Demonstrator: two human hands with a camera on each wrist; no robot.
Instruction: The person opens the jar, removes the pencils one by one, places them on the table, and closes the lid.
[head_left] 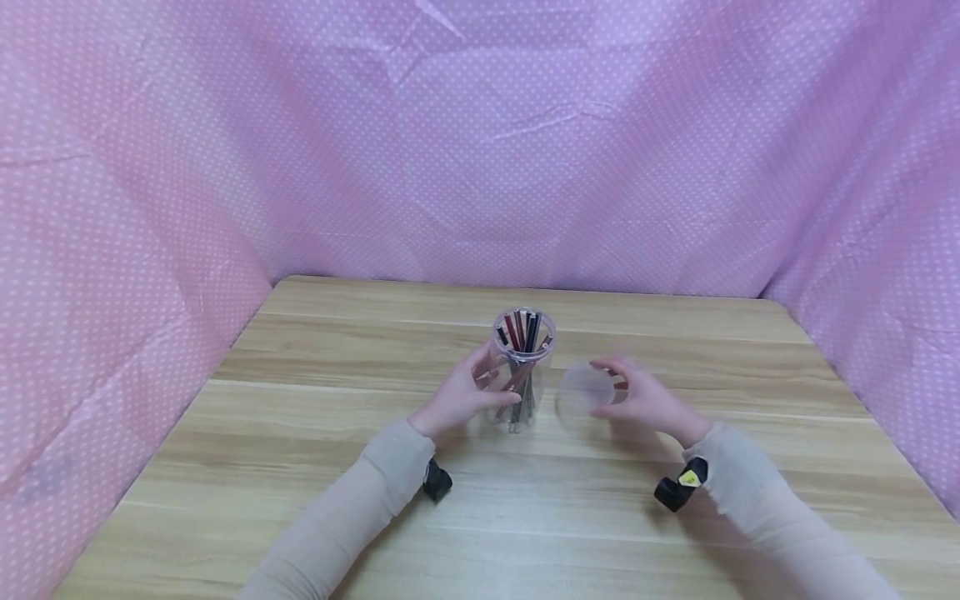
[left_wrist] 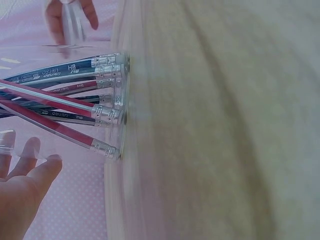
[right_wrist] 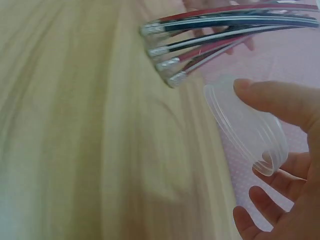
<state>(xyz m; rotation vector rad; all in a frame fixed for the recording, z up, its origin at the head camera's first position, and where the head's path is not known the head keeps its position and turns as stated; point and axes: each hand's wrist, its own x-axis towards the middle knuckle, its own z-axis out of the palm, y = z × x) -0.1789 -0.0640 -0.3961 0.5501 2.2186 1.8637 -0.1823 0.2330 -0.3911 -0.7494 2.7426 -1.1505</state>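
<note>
Your left hand (head_left: pixel 457 400) is wrapped round the see-through jar (head_left: pixel 542 379), thumb on the near side and fingers behind it. Your right hand (head_left: pixel 645 402) pinches the translucent round lid (head_left: pixel 587 390) by its right edge, thumb on one side and fingers on the other; the right wrist view shows the lid tilted. The lid is just to the right of the jar and apart from it, so the jar's mouth is uncovered and faces up.

Inside the jar you have a bunch of pencils (head_left: pixel 528 329), dark ones and red ones, some with pale stripes, leaning across one another. Their silvery metal ends point down to the jar's base, and a few carry HB lettering. It is hard to be sure from these angles whether that base touches the counter (head_left: pixel 337 350).

Below your hands come your pale left sleeve (head_left: pixel 345 508) and right sleeve (head_left: pixel 780 500), each with a black wrist camera at the cuff; the right one bears a yellow patch (head_left: pixel 688 478). The counter has a striped wood grain, and pink dotted cloth (head_left: pixel 480 142) hangs along its far, left and right sides.
</note>
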